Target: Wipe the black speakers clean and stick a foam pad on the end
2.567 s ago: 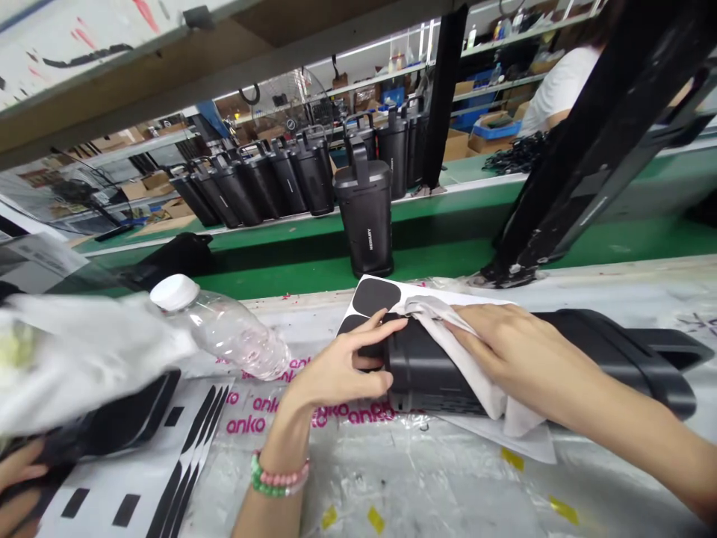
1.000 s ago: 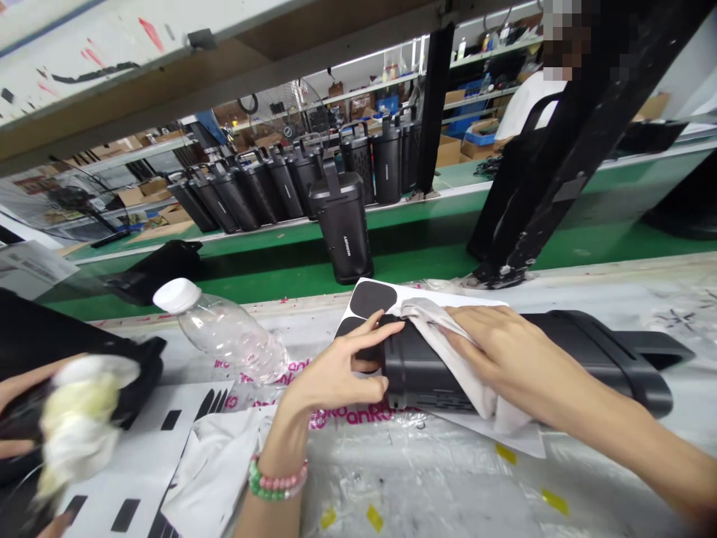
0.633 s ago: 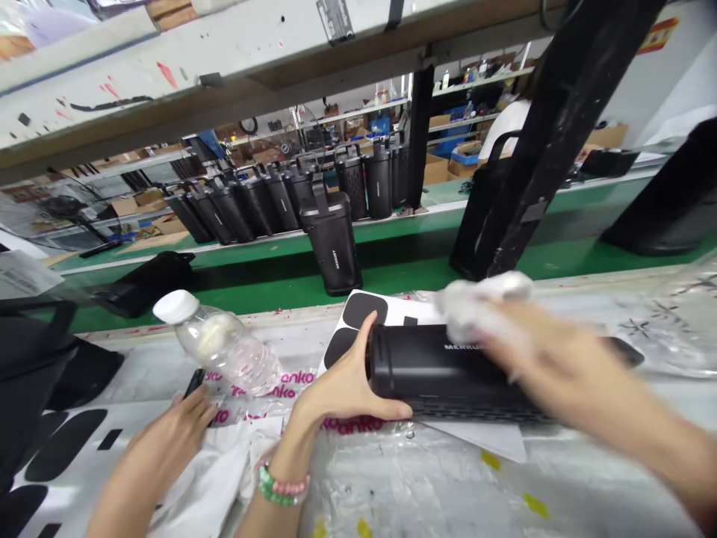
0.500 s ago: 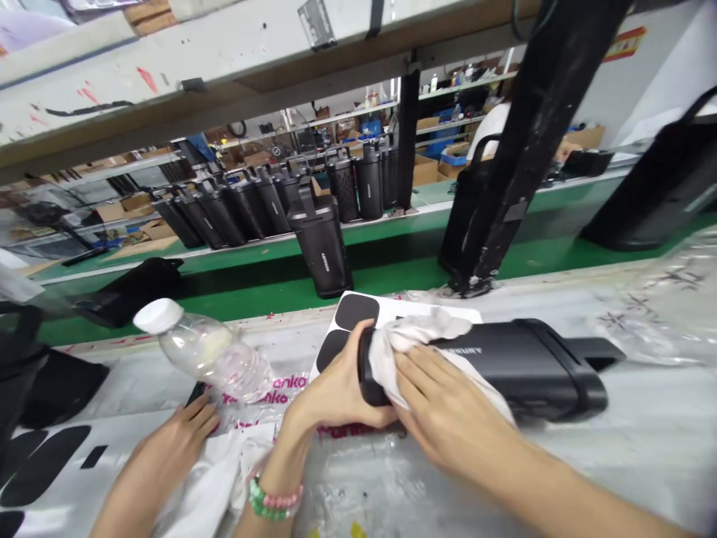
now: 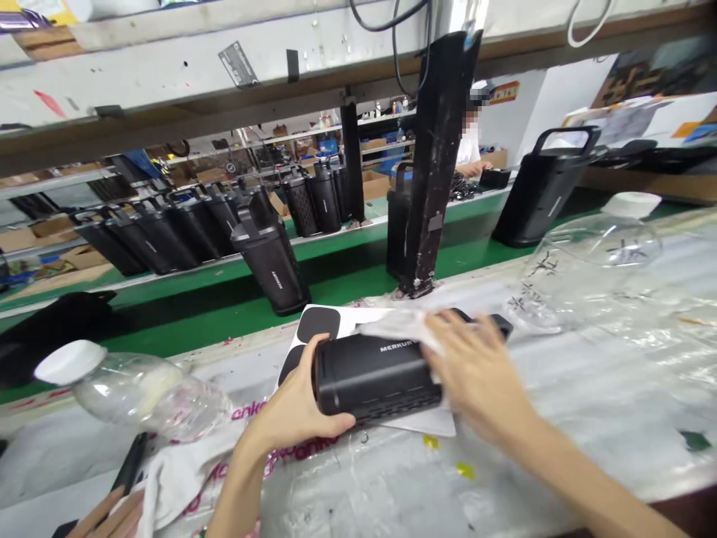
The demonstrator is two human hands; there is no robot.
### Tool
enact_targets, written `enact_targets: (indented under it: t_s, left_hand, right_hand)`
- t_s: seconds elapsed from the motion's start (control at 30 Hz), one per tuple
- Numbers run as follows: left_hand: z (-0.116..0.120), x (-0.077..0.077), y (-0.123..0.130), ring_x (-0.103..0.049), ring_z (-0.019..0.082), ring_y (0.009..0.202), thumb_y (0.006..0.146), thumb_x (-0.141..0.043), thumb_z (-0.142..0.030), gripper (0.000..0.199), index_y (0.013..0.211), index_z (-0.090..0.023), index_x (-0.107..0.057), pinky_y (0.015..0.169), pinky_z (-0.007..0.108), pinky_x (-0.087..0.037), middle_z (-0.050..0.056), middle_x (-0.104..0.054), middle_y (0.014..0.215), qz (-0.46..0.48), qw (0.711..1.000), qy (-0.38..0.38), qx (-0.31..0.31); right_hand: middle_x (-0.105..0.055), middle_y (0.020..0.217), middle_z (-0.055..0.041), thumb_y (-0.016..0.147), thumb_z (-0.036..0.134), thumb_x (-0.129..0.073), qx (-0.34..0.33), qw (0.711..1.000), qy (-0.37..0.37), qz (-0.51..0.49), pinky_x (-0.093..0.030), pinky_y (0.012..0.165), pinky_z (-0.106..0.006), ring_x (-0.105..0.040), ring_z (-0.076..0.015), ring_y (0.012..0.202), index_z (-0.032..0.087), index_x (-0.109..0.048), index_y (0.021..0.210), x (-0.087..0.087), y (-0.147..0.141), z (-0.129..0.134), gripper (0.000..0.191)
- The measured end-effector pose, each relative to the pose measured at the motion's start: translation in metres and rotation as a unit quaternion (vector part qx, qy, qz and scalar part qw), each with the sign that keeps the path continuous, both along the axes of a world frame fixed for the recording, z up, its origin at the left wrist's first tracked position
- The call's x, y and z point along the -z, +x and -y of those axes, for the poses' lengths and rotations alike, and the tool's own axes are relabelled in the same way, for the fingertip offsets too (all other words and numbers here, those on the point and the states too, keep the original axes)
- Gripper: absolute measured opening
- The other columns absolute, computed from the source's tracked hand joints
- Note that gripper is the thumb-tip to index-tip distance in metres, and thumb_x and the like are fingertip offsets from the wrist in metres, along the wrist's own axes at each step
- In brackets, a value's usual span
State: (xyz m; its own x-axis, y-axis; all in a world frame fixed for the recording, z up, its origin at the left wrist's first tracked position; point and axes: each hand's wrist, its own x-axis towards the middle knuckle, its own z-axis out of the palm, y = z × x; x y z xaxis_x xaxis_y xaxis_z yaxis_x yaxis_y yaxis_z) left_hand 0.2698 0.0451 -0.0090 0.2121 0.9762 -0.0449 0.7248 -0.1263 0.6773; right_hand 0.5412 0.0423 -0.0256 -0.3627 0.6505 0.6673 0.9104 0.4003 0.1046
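A black speaker-like device (image 5: 373, 377) with MERKURY lettering lies on its side on the table, its handle end to the right. My left hand (image 5: 294, 403) wraps round its left end, thumb low and fingers at the top. With a white cloth (image 5: 397, 329) under its fingers, my right hand (image 5: 473, 366) presses on the device's right part; it is smeared by motion. That hand hides much of the right end. Beneath the device is a white sheet (image 5: 445, 423) with black rounded stickers (image 5: 318, 324).
Clear bottles (image 5: 151, 396) (image 5: 602, 246) stand or lean on both sides. Another person's hand (image 5: 112, 515) is at lower left by a white cloth (image 5: 173, 478). Similar black devices (image 5: 272, 261) stand on the green belt (image 5: 341, 280) behind, near a dark post (image 5: 440, 164). A person (image 5: 469, 149) sits beyond.
My right hand and the cloth have slid from the device's left end towards its handle end. The view has turned right, bringing in another bottle. My left hand keeps its hold.
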Motion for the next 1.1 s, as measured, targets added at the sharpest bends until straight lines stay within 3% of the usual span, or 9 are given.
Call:
enact_targets:
  t_s: [0.07,0.13,0.33,0.4,0.67,0.73,0.83,0.93,1.1]
  left_hand:
    - [0.001,0.000,-0.001,-0.055,0.032,0.125,0.062,-0.072,-0.037,0.102,0.150,-0.031,-0.021,0.106,0.045,-0.045,0.007,-0.055,0.138,0.044,0.999,-0.028,0.009]
    - [0.001,-0.002,-0.003,-0.053,0.032,0.126,0.064,-0.074,-0.039,0.102,0.150,-0.031,-0.020,0.108,0.045,-0.043,0.008,-0.053,0.141,0.076,0.996,-0.047,0.021]
    - [0.003,-0.007,-0.004,-0.052,0.031,0.129,0.064,-0.075,-0.026,0.101,0.148,-0.032,-0.019,0.112,0.043,-0.041,0.007,-0.053,0.141,0.116,0.990,-0.046,0.067]
    - [0.002,-0.005,-0.004,-0.050,0.031,0.132,0.064,-0.074,-0.023,0.101,0.147,-0.027,-0.018,0.114,0.044,-0.039,0.009,-0.050,0.143,0.128,0.988,-0.038,0.082]
    - [0.001,-0.007,-0.004,-0.045,0.033,0.132,0.067,-0.075,-0.035,0.109,0.150,-0.021,-0.006,0.115,0.051,-0.031,0.017,-0.038,0.145,0.062,0.992,-0.088,0.061]
    - [0.002,-0.009,-0.003,-0.044,0.032,0.132,0.066,-0.076,-0.035,0.112,0.150,-0.020,-0.004,0.115,0.050,-0.031,0.017,-0.037,0.145,0.067,0.991,-0.089,0.067]
    - [0.002,-0.011,-0.002,-0.045,0.031,0.130,0.065,-0.078,-0.036,0.115,0.150,-0.020,-0.003,0.113,0.048,-0.034,0.017,-0.039,0.144,0.070,0.991,-0.090,0.077]
    - [0.002,-0.011,-0.003,-0.046,0.032,0.129,0.063,-0.080,-0.037,0.118,0.151,-0.020,-0.003,0.112,0.048,-0.036,0.017,-0.040,0.143,0.072,0.990,-0.088,0.081]
    - [0.002,-0.011,-0.004,-0.047,0.033,0.129,0.062,-0.081,-0.039,0.120,0.152,-0.020,-0.005,0.110,0.047,-0.039,0.017,-0.037,0.147,0.079,0.989,-0.098,0.071]
  right_hand:
    - [-0.057,0.138,-0.0094,0.104,0.025,-0.029,0.066,0.998,0.010,-0.019,-0.023,0.117,-0.057,-0.042,-0.0334,0.137,0.013,-0.062,0.130,0.002,0.029,-0.005,0.044]
    - [-0.050,0.145,-0.0109,0.103,0.026,-0.031,0.079,0.996,0.015,-0.045,-0.019,0.119,-0.055,-0.031,-0.0328,0.144,0.011,-0.053,0.139,0.008,0.030,-0.004,0.045]
    - [-0.044,0.150,-0.0085,0.097,0.023,-0.035,-0.120,0.992,0.030,-0.016,-0.032,0.114,-0.044,-0.035,-0.0263,0.141,0.009,-0.056,0.136,0.022,-0.078,0.028,0.046]
    - [-0.041,0.152,-0.0050,0.098,0.026,-0.035,-0.142,0.990,0.015,0.008,-0.039,0.110,-0.042,-0.037,-0.0245,0.141,0.013,-0.058,0.135,0.019,-0.090,0.030,0.046]
    - [-0.061,0.132,-0.0167,0.100,0.019,-0.029,0.085,0.994,-0.066,0.026,-0.042,0.102,-0.056,-0.057,-0.0332,0.121,0.007,-0.066,0.123,-0.014,0.024,-0.007,0.045]
    - [-0.066,0.122,-0.0193,0.097,0.014,-0.029,0.083,0.989,-0.106,0.058,-0.043,0.098,-0.058,-0.062,-0.0360,0.112,0.008,-0.071,0.108,-0.020,0.034,-0.020,0.043]
    - [-0.066,0.122,-0.0196,0.097,0.019,-0.030,-0.010,0.982,-0.180,0.064,-0.045,0.096,-0.053,-0.062,-0.0343,0.112,0.010,-0.070,0.110,-0.031,0.013,-0.033,0.042]
    - [-0.063,0.127,-0.0171,0.099,0.030,-0.033,-0.105,0.940,-0.325,0.010,-0.042,0.099,-0.049,-0.058,-0.0322,0.117,0.013,-0.065,0.118,-0.049,-0.028,-0.042,0.041]
    - [-0.071,0.102,-0.0083,0.087,0.053,-0.046,-0.134,0.799,-0.585,-0.026,-0.046,0.074,-0.035,-0.064,-0.0271,0.089,0.019,-0.067,0.091,-0.078,-0.065,-0.072,0.040]
